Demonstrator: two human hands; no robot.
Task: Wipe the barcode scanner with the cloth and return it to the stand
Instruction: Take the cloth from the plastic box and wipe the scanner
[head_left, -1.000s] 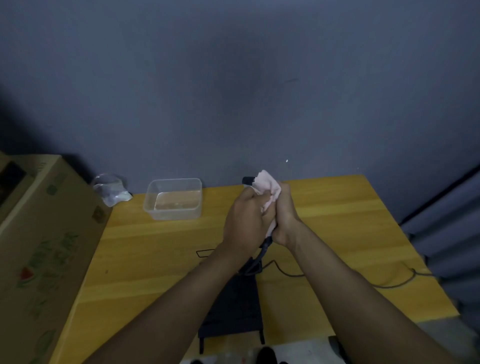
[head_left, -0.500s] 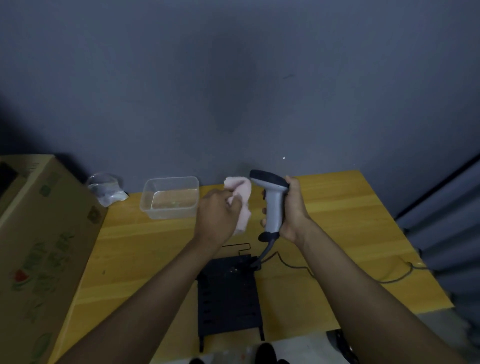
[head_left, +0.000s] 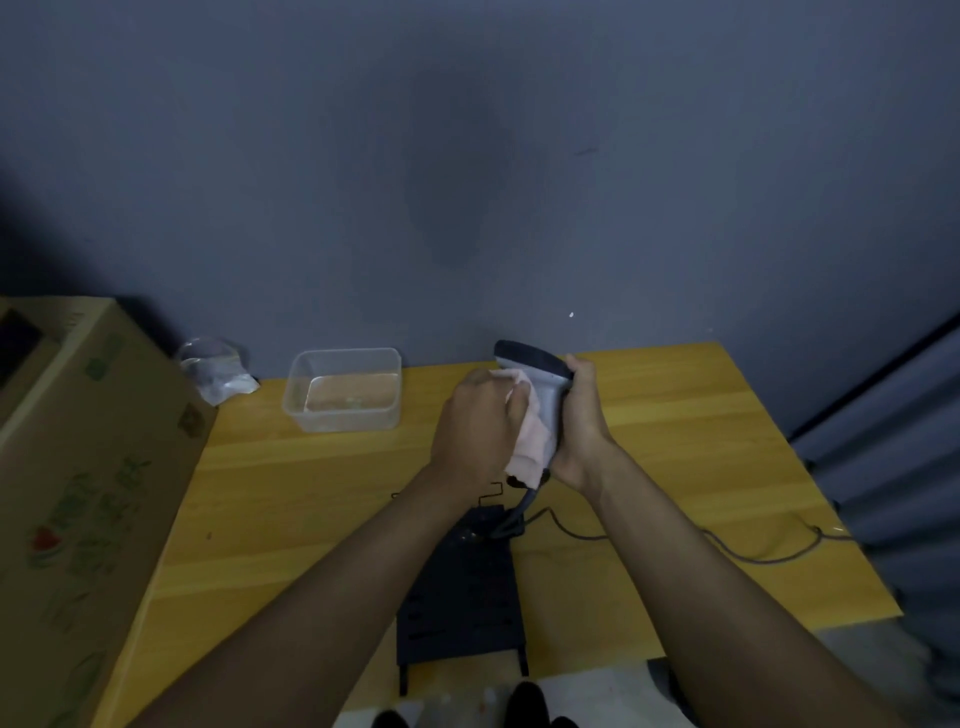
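Note:
My right hand (head_left: 579, 426) grips the handle of a grey barcode scanner (head_left: 545, 384), held upright above the wooden table (head_left: 675, 441), its dark head pointing left. In my left hand (head_left: 475, 426) is a pink cloth (head_left: 530, 441), pressed against the left side of the scanner's handle. A dark cable (head_left: 753, 556) runs from the scanner's base down and across the table to the right. The black stand (head_left: 462, 597) lies on the table below my hands, partly hidden by my left forearm.
A clear plastic container (head_left: 343, 389) holding shallow liquid sits at the back left of the table. Beside it lies a crumpled clear bag (head_left: 215, 369). A large cardboard box (head_left: 78, 493) borders the table's left side. A grey wall rises behind.
Half a second ago the cloth was held apart from the scanner on its left. My left hand has moved right and now presses the cloth onto the handle.

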